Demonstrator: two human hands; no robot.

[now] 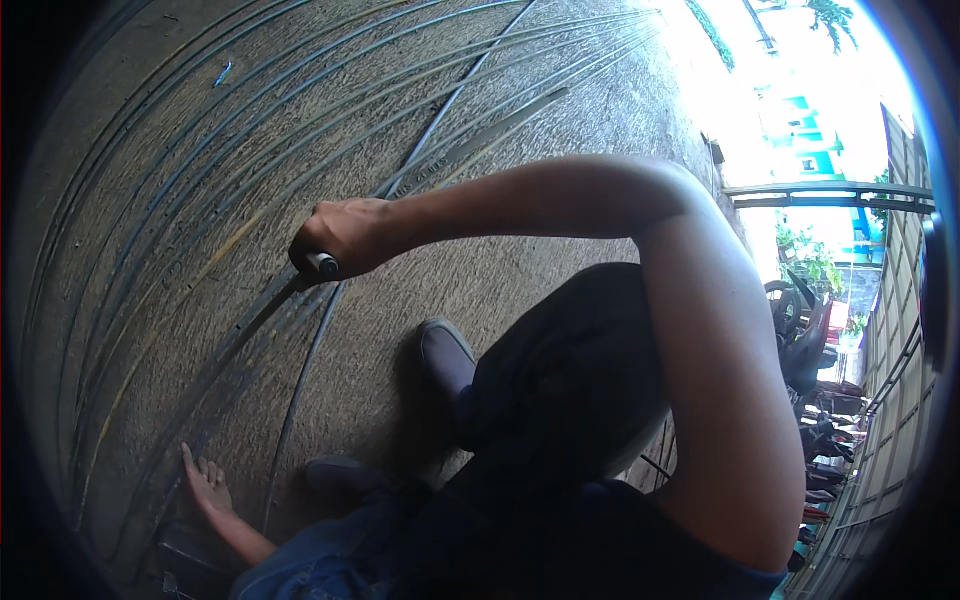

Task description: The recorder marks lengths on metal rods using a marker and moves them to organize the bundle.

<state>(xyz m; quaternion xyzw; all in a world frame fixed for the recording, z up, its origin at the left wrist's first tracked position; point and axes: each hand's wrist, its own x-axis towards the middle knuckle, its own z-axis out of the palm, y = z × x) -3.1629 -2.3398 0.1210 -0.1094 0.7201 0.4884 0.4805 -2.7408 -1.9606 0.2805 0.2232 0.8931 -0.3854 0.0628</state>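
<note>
At the far left of my feed, long thin rods (230, 245) lie spread over the rough floor (390, 290), curving up from its left side and drawing together toward its far right corner. A small blue scrap (222, 74) sits among them near the floor's far left corner.

Low on the left I have the left hand (208, 487) close above the floor, with its fingers loosely parted and one digit stretched out. I see nothing gripped there, and I can't tell whether it touches the rods. A dark object (190, 550) is just beside it, too dim for me to make out.

Next comes the right hand (345, 235), knuckles up, its fingers closed around a white pen-like stick with a black end (325, 264). A flat grey strip (490, 140) runs along the rods and passes below that hand; I can't tell if the two touch. A dark crossbar (313, 345) cuts across the rods there.

Farther right I see one dark shoe (447, 355) planted on the floor and a bent knee (590, 320). Beyond the floor's right edge are parked motorcycles (820, 350) and a metal beam (830, 198).
</note>
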